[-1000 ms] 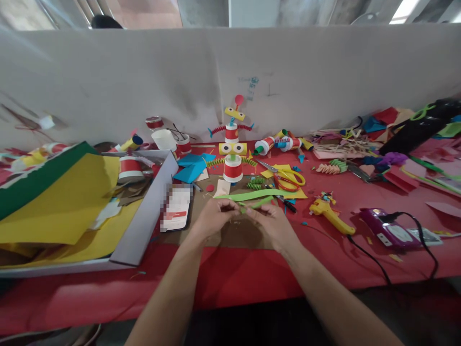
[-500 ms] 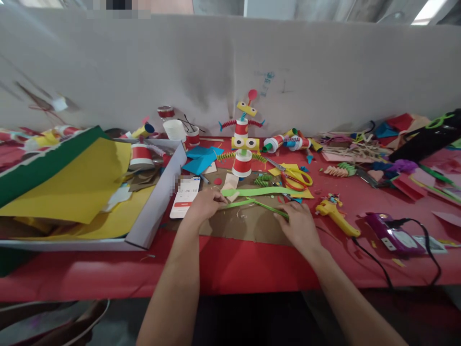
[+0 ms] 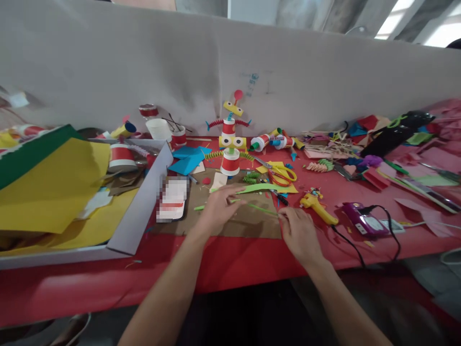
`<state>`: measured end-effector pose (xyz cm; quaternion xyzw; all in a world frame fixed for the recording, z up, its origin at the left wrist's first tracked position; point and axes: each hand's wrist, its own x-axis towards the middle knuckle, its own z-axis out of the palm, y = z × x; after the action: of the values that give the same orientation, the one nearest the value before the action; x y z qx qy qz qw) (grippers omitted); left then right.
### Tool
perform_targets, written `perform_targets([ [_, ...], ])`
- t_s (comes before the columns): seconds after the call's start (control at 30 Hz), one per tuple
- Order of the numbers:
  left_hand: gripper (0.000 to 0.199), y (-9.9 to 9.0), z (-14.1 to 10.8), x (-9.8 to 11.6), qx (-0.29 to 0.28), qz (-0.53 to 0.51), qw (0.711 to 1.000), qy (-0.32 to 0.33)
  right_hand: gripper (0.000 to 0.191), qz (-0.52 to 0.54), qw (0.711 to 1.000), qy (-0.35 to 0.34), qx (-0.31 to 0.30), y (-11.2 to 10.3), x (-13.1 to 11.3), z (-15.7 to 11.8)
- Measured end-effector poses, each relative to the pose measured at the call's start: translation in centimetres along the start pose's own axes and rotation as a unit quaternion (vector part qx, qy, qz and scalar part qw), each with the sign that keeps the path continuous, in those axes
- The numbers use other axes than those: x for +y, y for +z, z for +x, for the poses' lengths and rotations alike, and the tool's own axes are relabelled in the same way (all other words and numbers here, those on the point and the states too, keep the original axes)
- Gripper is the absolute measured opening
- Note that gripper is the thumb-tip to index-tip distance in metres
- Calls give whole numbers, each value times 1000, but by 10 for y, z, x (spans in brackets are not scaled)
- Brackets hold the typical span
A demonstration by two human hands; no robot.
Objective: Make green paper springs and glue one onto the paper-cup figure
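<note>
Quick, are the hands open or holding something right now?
Left hand: fingers bent by the narrow green paper strip; grip cannot be told.
Right hand: closed, pinching that strip's end.

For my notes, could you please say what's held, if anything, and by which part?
The right hand pinches a green strip near its right end; the left hand's grip is unclear.

Narrow green paper strip [image 3: 263, 209]: right end concealed within the right hand [image 3: 298, 233]; the left hand [image 3: 218, 209] obscures whether it joins the green tip [image 3: 199, 208] beyond. Smartphone [image 3: 173, 199]: screen pixelated, unreadable (a red bar excepted). Open box [image 3: 141, 204], left end of the red table [image 3: 248, 264]: cut off by the picture's edge. Writing [image 3: 254, 79] on the backboard [image 3: 158, 62]: too faint to read.
</note>
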<state>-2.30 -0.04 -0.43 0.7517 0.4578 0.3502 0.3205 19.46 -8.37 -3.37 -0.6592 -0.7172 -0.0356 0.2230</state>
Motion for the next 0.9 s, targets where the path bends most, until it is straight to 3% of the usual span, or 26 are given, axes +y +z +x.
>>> perform_targets([
  [0.07, 30, 9, -2, 3, -65, -71, 993, -61, 17, 26, 999, -23, 5, 0, -6, 1],
  [0.13, 25, 13, -4, 4, -92, -121, 983, -106, 18, 59, 998, -22, 12, 1, -10, 2],
  [0.23, 20, 12, -3, 3, -88, -156, 974, -137, 17, 177, 984, 33, 11, 3, -10, 3],
  [0.33, 20, 7, -2, 1, -81, -166, 969, -162, 20, 319, 942, 104, -2, 3, -9, 4],
  [0.43, 21, 6, -1, 0, -94, -145, 973, -152, 21, 387, 913, 131, -5, 2, -9, 7],
  [0.6, 18, 8, -2, 6, -102, -58, 989, -90, 20, 428, 891, 149, -4, 3, -10, 12],
  [0.9, 24, 13, -5, 10, -102, 19, 989, -102, 24, 386, 917, 99, -33, 2, -10, 15],
])
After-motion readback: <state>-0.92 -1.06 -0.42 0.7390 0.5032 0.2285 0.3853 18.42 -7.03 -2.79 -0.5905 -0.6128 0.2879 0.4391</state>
